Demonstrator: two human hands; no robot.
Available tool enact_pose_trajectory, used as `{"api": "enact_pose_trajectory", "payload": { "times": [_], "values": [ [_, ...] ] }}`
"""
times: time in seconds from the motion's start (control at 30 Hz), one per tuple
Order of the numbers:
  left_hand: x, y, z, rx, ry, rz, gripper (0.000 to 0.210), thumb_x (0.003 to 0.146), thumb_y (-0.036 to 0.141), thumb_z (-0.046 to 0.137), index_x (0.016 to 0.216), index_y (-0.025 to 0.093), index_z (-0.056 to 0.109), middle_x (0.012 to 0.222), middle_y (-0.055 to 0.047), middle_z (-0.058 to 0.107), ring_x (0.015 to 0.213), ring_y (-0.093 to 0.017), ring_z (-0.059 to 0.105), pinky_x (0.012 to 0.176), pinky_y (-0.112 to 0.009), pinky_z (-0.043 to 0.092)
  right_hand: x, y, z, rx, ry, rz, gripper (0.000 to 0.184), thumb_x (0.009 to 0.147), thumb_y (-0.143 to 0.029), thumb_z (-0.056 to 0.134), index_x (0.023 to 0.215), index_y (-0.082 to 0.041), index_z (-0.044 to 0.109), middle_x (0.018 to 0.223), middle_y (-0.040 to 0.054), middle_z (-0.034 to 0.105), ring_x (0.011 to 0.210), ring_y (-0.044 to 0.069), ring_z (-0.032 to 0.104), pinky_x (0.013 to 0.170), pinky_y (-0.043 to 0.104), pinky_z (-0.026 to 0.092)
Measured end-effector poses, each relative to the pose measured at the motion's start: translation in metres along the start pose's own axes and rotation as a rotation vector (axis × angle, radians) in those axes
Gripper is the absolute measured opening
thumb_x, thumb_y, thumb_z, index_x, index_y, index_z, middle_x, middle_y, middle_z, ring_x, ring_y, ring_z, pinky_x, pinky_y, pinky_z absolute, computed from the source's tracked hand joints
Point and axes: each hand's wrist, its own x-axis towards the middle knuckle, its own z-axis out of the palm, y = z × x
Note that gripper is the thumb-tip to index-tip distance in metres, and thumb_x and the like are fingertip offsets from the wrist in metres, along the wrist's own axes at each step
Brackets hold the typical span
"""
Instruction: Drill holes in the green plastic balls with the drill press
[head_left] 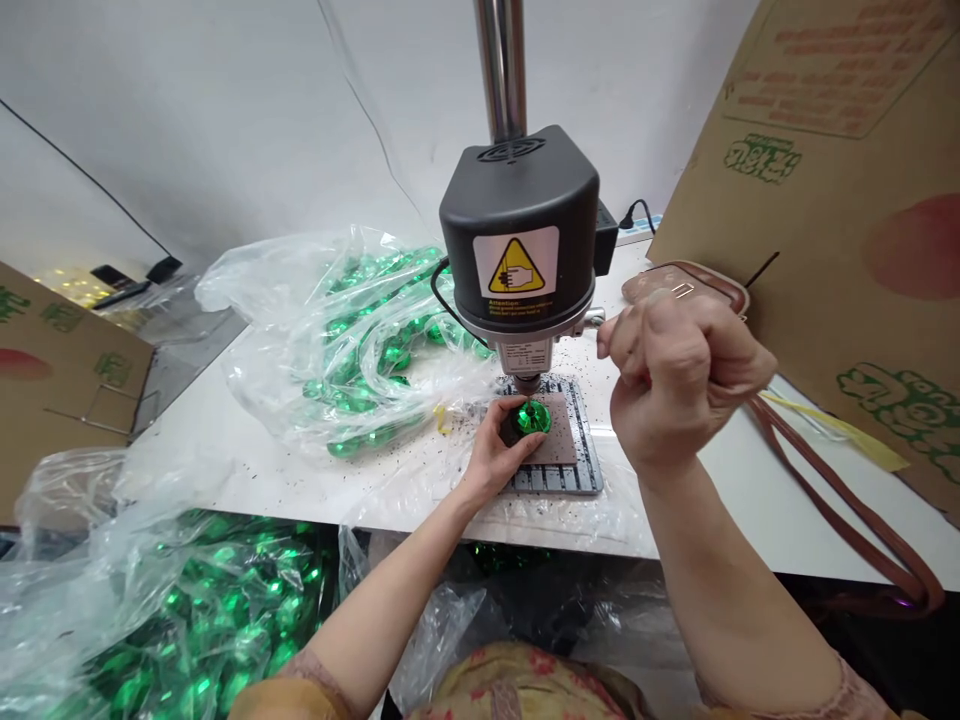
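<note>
A black bench drill press (517, 230) with a yellow warning label stands in the middle of the table. Under its chuck (527, 384), my left hand (499, 447) pinches a shiny green faceted ball (533, 417) between thumb and fingers. The ball rests on a brownish board (561, 430) laid on the slotted grey metal base (589, 470). My right hand (675, 375) is closed in a fist at the right of the machine, by the metal lever hub (592, 318). It wraps round the feed handle, whose grip is mostly hidden by the fingers.
Clear plastic bags with green balls lie on the white table (225, 440) to the left and below its edge (217, 610). Cardboard boxes (840, 230) flank both sides. A brown bag (697, 280) with a long strap (847, 520) lies at right. Dark shavings dot the tabletop.
</note>
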Motion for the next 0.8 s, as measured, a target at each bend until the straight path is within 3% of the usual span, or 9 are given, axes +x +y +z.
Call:
{"api": "enact_pose_trajectory", "payload": {
  "times": [0.33,0.8],
  "values": [
    [-0.001,-0.004,0.000,0.002,-0.008,0.022,0.050,0.082,0.036,0.084,0.124,0.022,0.060,0.131,-0.011,0.065,0.124,-0.027,0.062,0.112,-0.046,0.046,-0.012,0.012,-0.013,0.027,-0.086,-0.129,0.049,0.091,-0.019,0.059,0.057,-0.017,0.024,0.049,-0.0071,0.026,0.042,0.003,0.029,0.047,0.027,0.035],
    [-0.002,0.001,0.001,-0.013,-0.004,0.010,0.051,0.082,0.037,0.085,0.124,0.022,0.061,0.132,-0.011,0.065,0.123,-0.027,0.062,0.111,-0.044,0.046,-0.021,0.023,-0.018,0.075,-0.098,-0.267,0.042,0.088,-0.009,0.054,0.060,-0.017,0.023,0.052,-0.0076,0.025,0.043,0.001,0.027,0.049,0.026,0.033]
  ]
}}
